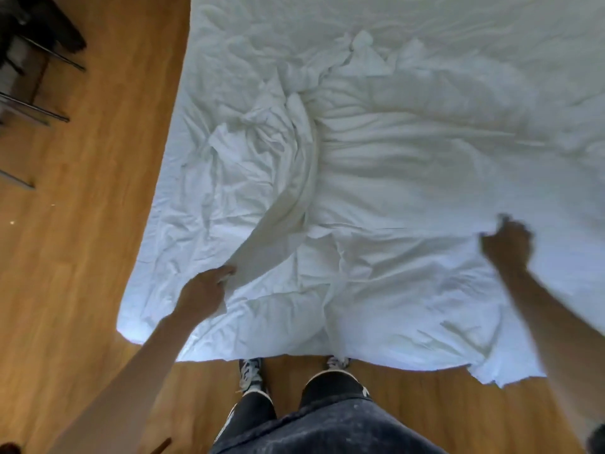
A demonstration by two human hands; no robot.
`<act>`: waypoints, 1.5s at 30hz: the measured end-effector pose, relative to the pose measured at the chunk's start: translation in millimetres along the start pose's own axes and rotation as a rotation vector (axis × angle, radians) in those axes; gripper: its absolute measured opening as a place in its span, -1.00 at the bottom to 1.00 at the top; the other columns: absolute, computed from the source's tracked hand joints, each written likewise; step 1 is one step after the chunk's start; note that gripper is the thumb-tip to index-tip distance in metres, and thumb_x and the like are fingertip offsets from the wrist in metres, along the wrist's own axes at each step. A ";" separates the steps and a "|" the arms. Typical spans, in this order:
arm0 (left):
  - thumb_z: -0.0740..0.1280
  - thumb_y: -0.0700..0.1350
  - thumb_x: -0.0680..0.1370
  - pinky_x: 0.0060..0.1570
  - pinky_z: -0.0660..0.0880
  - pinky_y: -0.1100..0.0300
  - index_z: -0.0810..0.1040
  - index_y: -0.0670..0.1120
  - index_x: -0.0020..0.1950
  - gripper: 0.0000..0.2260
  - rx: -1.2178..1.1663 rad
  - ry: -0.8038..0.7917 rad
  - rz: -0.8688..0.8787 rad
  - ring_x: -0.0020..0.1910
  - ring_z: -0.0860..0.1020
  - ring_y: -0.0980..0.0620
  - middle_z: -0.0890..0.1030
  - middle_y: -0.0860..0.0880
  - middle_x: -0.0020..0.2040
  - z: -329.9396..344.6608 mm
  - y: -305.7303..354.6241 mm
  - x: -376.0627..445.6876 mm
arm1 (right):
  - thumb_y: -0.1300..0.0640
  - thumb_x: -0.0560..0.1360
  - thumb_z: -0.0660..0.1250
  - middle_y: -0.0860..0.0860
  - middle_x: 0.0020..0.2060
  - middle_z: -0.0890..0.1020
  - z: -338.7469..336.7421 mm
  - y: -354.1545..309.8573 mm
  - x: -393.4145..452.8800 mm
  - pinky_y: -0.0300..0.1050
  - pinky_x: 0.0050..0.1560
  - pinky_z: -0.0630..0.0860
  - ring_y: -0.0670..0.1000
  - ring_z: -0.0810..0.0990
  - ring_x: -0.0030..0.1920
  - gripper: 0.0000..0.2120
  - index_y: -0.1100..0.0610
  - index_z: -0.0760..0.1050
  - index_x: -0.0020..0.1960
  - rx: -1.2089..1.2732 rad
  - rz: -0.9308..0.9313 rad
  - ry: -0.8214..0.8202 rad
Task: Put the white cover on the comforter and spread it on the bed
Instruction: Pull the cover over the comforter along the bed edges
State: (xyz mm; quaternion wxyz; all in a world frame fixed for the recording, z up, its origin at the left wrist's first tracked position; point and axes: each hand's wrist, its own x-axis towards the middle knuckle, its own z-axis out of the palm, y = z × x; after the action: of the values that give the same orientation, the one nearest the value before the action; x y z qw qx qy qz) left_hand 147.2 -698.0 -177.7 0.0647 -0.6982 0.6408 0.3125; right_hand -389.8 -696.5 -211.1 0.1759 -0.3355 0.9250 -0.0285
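A white cover lies crumpled over the left and middle of the bed, bunched into folds toward the centre. The puffier white comforter spreads over the right side. My left hand pinches a raised fold of the cover near the bed's front edge. My right hand is blurred, with curled fingers that hold a bunch of white fabric at the right. White on white hides the exact line between cover and comforter. Part of the fabric hangs off the front edge at the right.
Wooden floor runs along the left of the bed and in front of it. Dark chair legs stand at the far left. My legs and shoes stand against the bed's front edge.
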 end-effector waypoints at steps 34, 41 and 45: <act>0.09 -0.23 0.63 -0.28 0.49 0.12 0.50 0.18 0.18 -0.65 -0.131 -0.138 0.284 -0.33 0.55 0.03 0.58 0.04 0.03 -86.0 -247.3 12.6 | 0.20 0.58 0.20 0.16 0.29 0.41 352.1 -253.2 -544.1 -0.05 0.07 0.47 0.15 0.44 0.22 -0.58 0.17 0.26 0.42 0.496 0.606 -0.333; 0.09 -0.23 0.64 -0.28 0.49 0.09 0.48 0.18 0.18 -0.66 -0.089 -0.143 0.341 -0.25 0.57 -0.03 0.57 0.04 0.12 -124.6 -274.8 34.9 | -0.10 0.59 0.18 0.08 0.27 0.43 388.2 -357.5 -619.8 -0.05 0.15 0.44 0.11 0.40 0.27 -0.56 0.14 0.32 0.36 0.250 -0.131 -0.454; 0.09 -0.24 0.63 -0.48 0.31 0.21 0.50 0.11 0.26 -0.65 0.014 -0.221 0.374 -0.51 0.38 0.10 0.53 0.00 -0.26 -125.0 -304.0 71.6 | -0.14 0.58 0.21 0.15 0.37 0.33 433.6 -405.7 -608.3 0.00 0.26 0.39 0.17 0.33 0.34 -0.43 0.19 0.21 0.43 0.163 -0.117 -0.451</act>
State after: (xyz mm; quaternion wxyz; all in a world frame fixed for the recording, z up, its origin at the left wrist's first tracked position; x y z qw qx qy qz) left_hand 474.5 -768.8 -209.6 0.0803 -0.5280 0.7504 0.3895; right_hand 441.1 -598.2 -361.6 0.4026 -0.3712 0.8359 -0.0375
